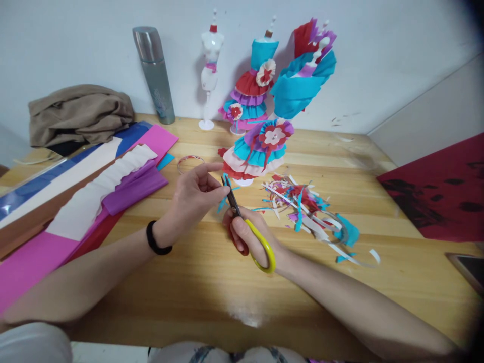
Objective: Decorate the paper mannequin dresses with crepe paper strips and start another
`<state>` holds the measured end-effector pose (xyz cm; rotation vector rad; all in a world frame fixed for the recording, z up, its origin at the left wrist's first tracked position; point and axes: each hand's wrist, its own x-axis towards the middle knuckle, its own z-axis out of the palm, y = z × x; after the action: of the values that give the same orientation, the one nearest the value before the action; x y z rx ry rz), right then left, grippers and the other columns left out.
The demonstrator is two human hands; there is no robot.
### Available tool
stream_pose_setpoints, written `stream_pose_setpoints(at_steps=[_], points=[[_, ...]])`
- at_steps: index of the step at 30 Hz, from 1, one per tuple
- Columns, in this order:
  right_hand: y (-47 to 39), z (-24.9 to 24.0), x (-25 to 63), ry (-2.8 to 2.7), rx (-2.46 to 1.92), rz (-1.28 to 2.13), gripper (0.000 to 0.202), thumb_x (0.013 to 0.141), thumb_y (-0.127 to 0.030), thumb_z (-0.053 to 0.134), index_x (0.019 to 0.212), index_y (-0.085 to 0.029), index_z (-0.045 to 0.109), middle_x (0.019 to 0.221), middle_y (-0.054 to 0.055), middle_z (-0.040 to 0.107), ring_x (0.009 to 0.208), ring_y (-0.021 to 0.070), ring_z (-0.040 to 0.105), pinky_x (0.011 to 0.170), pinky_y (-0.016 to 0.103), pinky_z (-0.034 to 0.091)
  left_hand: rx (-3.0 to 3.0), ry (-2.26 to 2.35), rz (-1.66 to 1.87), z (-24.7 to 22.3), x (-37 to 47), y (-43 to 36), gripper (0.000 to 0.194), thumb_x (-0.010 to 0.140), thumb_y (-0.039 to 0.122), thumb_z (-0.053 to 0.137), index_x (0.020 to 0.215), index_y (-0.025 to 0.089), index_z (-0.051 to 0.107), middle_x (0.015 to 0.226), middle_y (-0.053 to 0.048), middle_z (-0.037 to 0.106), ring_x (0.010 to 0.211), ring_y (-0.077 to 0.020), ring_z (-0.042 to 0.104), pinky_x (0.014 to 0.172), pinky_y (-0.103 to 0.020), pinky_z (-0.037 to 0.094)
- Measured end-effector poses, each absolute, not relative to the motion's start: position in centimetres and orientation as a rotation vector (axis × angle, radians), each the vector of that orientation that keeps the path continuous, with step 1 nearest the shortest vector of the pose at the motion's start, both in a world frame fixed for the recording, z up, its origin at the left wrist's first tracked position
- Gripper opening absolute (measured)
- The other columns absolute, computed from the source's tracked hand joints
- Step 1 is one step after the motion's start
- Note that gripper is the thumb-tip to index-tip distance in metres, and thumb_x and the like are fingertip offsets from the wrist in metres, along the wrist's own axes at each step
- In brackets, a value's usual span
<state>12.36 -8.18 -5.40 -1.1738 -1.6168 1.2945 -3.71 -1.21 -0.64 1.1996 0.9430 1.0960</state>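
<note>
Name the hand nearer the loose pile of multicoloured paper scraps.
Right. The right hand, gripping black-bladed scissors with yellow and red handles, is just left of the multicoloured paper scraps; the left hand is farther left.

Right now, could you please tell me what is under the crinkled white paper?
At the near end of the crinkled white paper, pink paper sticks out; brown paper borders its left, purple paper its right. What its middle covers cannot be seen.

No text, label, brand or number is readable. A grey vacuum flask (155, 78) bears a pale, indistinct pattern (160, 102); far right of the flask, dark marks (455, 181) on a red sheet (427, 201) are unreadable.
</note>
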Motion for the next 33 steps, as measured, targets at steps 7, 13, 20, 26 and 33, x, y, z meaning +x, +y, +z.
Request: stream_pose_setpoints(at_steps=[7, 13, 20, 26, 33], points=[[-8.3, -5.0, 12.3, -1.613, -1.156, 1.312, 0.060, 0.092, -0.079, 0.041, 0.082, -0.021, 0.052, 0.051, -0.006, 0.047, 0.041, 0.0103, 0.045, 0.043, 0.024, 0.038, 1.072, 0.812, 0.973, -0.7, -4.3, -0.2, 0.040, 0.072, 0.049, 0.083, 0.092, 0.015, 0.075, 0.076, -0.005, 0.072, 0.054, -0.0101, 0.063, 0.047, -0.020, 0.049], [-8.5, -4.6, 12.1, -1.576, -1.187, 1.331, 0.060, 0.091, -0.079, 0.043, 0.082, -0.021, 0.053, 0.051, -0.006, 0.047, 0.042, 0.0107, 0.045, 0.043, 0.024, 0.037, 1.183, 0.788, 1.017, -0.6, -4.6, 0.0, 0.031, 0.077, 0.047, 0.078, 0.077, 0.016, 0.081, 0.066, -0.004, 0.067, 0.058, -0.0111, 0.060, 0.050, -0.020, 0.047], [-8.4, -4.8, 12.1, -1.574, -1.189, 1.320, 0.060, 0.091, -0.079, 0.041, 0.082, -0.021, 0.053, 0.050, -0.006, 0.047, 0.040, 0.0102, 0.044, 0.044, 0.024, 0.039, 1.218, 0.870, 1.143, -0.4, -4.4, -0.7, 0.025, 0.078, 0.043, 0.077, 0.081, 0.019, 0.082, 0.082, -0.006, 0.074, 0.075, -0.0149, 0.065, 0.058, -0.021, 0.053], [-8.3, -5.3, 12.3, -1.581, -1.155, 1.332, 0.059, 0.093, -0.077, 0.041, 0.081, -0.020, 0.052, 0.050, -0.006, 0.047, 0.039, 0.0096, 0.044, 0.041, 0.023, 0.038, 1.197, 0.888, 1.196, -0.3, -4.2, -1.2, 0.022, 0.073, 0.039, 0.084, 0.085, 0.021, 0.083, 0.087, -0.004, 0.076, 0.071, -0.0125, 0.065, 0.060, -0.021, 0.055], [-8.3, -5.6, 12.4, -1.594, -1.162, 1.320, 0.060, 0.093, -0.078, 0.040, 0.083, -0.020, 0.053, 0.050, -0.006, 0.047, 0.039, 0.0094, 0.044, 0.042, 0.023, 0.038, 1.203, 0.899, 1.196, -0.6, -4.2, -1.4, 0.019, 0.075, 0.035, 0.082, 0.088, 0.021, 0.082, 0.086, -0.004, 0.077, 0.064, -0.0108, 0.065, 0.059, -0.022, 0.056]])
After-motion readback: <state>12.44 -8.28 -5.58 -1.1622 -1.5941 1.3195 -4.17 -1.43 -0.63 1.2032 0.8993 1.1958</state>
